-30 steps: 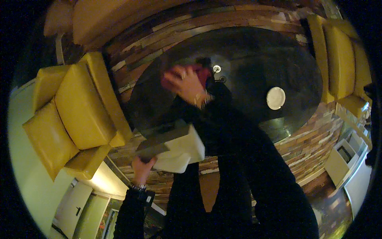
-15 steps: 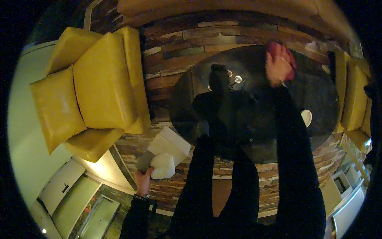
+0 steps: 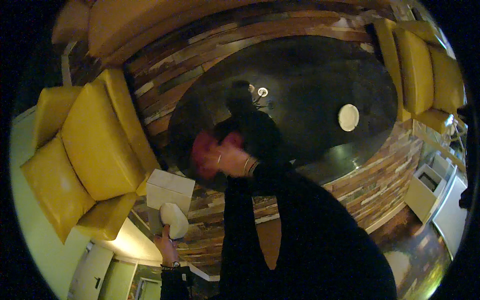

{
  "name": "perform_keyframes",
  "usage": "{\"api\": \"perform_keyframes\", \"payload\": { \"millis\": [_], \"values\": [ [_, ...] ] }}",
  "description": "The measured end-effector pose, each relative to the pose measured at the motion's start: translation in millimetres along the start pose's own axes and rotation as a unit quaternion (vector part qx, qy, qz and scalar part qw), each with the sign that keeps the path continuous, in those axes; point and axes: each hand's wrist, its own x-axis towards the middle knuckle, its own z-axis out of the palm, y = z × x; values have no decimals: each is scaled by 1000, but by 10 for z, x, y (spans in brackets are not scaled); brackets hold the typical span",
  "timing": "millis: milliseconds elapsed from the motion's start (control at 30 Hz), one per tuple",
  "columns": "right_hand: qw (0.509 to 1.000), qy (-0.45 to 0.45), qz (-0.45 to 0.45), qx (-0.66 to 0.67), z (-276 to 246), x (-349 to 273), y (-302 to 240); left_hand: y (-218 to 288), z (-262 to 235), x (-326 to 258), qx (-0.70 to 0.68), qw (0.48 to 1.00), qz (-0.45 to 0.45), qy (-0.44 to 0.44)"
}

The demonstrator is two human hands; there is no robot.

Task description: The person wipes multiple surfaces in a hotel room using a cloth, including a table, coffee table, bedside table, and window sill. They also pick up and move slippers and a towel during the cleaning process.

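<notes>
My right hand (image 3: 232, 160) is blurred, with a red cloth (image 3: 204, 152) bunched under its fingers on the near left part of a dark, glossy oval table (image 3: 310, 65). Low at the left, beside the table, my left hand (image 3: 164, 245) grips a pale, angular box-like thing (image 3: 171, 187). A rounded white piece (image 3: 175, 220) lies against it, close to my thumb. Its exact kind I cannot tell. On the right part of the table sits a round white dish (image 3: 348, 117), apart from both hands.
A yellow armchair (image 3: 100, 145) stands left of the table and another yellow armchair (image 3: 415, 70) right of it. A brown sofa (image 3: 150, 20) runs along the far side. Patchwork wooden floor (image 3: 370, 192) surrounds the table. A white cabinet (image 3: 425, 187) stands at the right.
My right hand has swept the red cloth from the table's far right to its near left. My left hand still holds the pale box-like thing. The whole view has shifted and turned.
</notes>
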Motion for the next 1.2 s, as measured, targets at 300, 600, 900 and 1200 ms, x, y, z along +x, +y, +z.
{"api": "perform_keyframes", "payload": {
  "millis": [300,600,900,1200],
  "values": [
    [663,340,585,-321,-1939,-1420,2363,252,805,-236,107,992,63,-25],
    [944,97,308,-65,-820,-2481,85,1055,2240,-582,105,921,267,-264],
    [786,172,567,-175,-1545,-4432,525,1321,2460,-503,276,891,292,-212],
    [755,383,495,-195,-3062,-3375,2685,1672,2276,-626,504,760,395,-111]
  ]
}}
